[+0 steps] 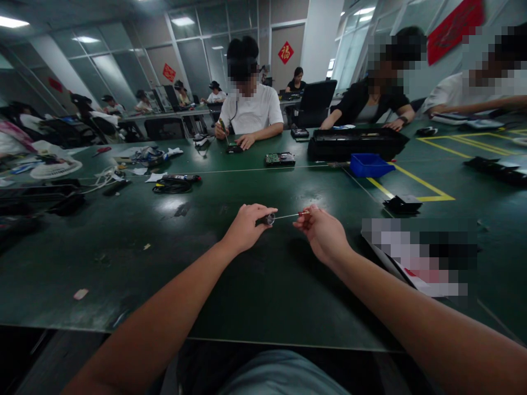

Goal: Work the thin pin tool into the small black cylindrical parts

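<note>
Just above the table, my left hand is closed around a small dark cylindrical part. Its round, glassy-looking end faces right, and my fingers cover most of its body. My right hand grips a screwdriver by its reddish handle. The thin metal shaft points left, with its tip at the round end of the part; whether it sits inside or only touches cannot be made out.
On the green table lie a coiled black cable, a hard drive, a blue bin, a long black housing and a partly blurred sheet. Across the table, a person in white works on a small device.
</note>
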The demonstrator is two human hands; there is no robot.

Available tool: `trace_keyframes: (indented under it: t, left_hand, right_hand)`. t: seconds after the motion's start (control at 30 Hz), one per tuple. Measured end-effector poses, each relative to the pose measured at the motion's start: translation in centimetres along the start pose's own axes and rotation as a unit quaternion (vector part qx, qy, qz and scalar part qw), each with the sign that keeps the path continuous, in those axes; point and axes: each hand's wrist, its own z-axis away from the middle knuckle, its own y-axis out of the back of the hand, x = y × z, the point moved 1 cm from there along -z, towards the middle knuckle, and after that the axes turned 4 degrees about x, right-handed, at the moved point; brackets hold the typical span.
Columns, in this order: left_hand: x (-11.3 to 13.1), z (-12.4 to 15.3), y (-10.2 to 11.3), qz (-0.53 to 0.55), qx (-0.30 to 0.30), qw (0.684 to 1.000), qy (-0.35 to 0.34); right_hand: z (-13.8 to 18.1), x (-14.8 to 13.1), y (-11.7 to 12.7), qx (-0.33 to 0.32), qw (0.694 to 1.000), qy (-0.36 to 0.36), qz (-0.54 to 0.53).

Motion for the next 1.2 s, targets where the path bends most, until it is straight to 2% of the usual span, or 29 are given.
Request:
trace_keyframes:
  t: [0.17,0.33,0.5,0.9,1.2]
  left_hand:
    - [-0.3,0.1,-0.3,-0.018,-0.02,0.999,0.037]
    - [-0.3,0.1,-0.3,-0.022,-0.026,0.999,0.037]
    - [-0.1,0.2,-0.4,-0.03,-0.034,0.999,0.03]
    - [-0.2,0.2,-0.5,-0.051,-0.046,0.997,0.019]
    - [-0.6,0.3,-0.8,-0.072,-0.059,0.996,0.015]
  right_hand:
    - [0.3,-0.4,0.2,0.027,0.993,0.079,0.085]
    - [0.6,-0.8,0.1,0.0,0.978,0.149,0.144]
    - [0.9,-0.9,0.0,-0.029,0.97,0.164,0.175]
    - [1.7,-1.9,-0.2,-0.026,0.944,0.215,0.248]
    - [2.0,-2.3,-0.2,-0.047,0.897,0.267,0.35]
